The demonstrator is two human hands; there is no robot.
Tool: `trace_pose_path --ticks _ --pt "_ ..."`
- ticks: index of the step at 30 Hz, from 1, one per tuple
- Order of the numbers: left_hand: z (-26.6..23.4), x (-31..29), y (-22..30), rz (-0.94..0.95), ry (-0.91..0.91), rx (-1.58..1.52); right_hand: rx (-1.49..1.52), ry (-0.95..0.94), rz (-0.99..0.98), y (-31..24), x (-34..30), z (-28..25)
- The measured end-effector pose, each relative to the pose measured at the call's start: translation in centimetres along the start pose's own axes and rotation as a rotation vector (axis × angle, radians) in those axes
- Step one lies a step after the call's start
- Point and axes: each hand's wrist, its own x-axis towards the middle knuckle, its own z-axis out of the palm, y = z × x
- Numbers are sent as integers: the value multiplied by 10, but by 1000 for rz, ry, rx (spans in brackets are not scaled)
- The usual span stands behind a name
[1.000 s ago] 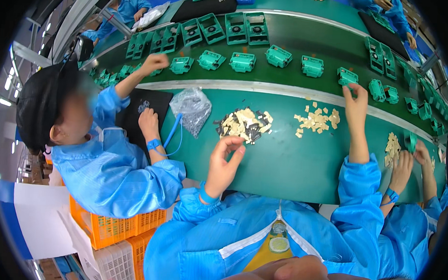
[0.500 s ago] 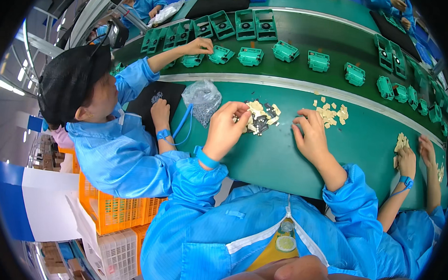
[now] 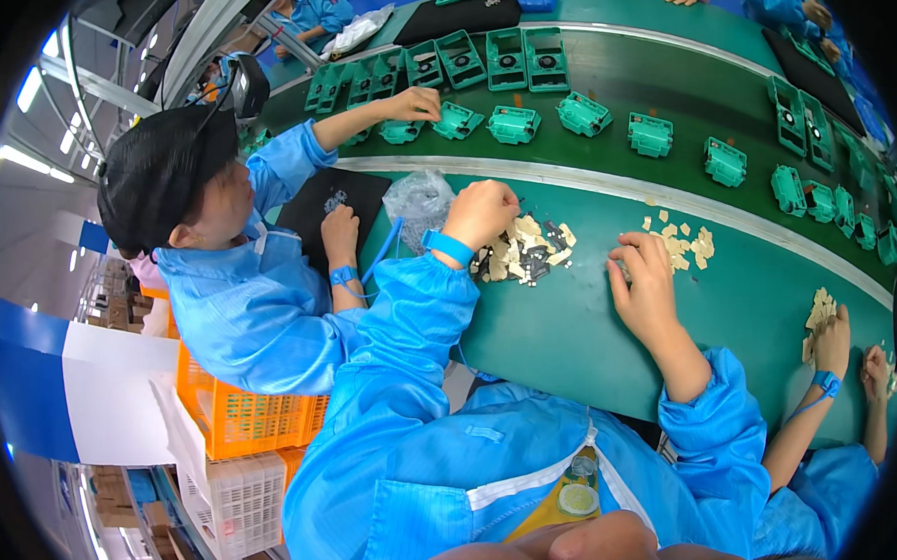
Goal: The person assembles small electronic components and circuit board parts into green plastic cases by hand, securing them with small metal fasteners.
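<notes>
On the green table, a loose pile of cream flat pieces and small black parts (image 3: 515, 255) lies by my left hand (image 3: 479, 221). That hand, with a blue band at its wrist, hangs over the pile's far left side, fingers bent down and drawn together; whatever is between the fingertips is hidden. To the right of the pile, my right hand (image 3: 645, 297) is low over the table with thumb and fingers curled together. What it pinches, if anything, is too small to make out. Beyond it lies a smaller scatter of cream pieces (image 3: 678, 245).
Left of the pile, a clear bag of small grey parts (image 3: 419, 207) sits near a co-worker's black mat (image 3: 322, 189). That co-worker reaches toward green housings (image 3: 513, 125) lined up on the conveyor (image 3: 598, 71). At right, another person's hands work by cream pieces (image 3: 819, 314).
My left hand has moved away from me, to the pile's far side, and its fingers have closed together. My right hand's fingers have curled in more. The whole view has shifted slightly.
</notes>
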Motion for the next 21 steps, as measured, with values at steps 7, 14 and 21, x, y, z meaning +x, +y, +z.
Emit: trace_pose_path --ticks 7,14,21 --pt "13 8 10 -21 -58 42 22 -35 5 5 -2 1" --pt "21 12 5 100 77 31 37 -32 0 8 -2 0" --pt "26 16 3 141 84 -120 44 -27 -3 10 -5 0"
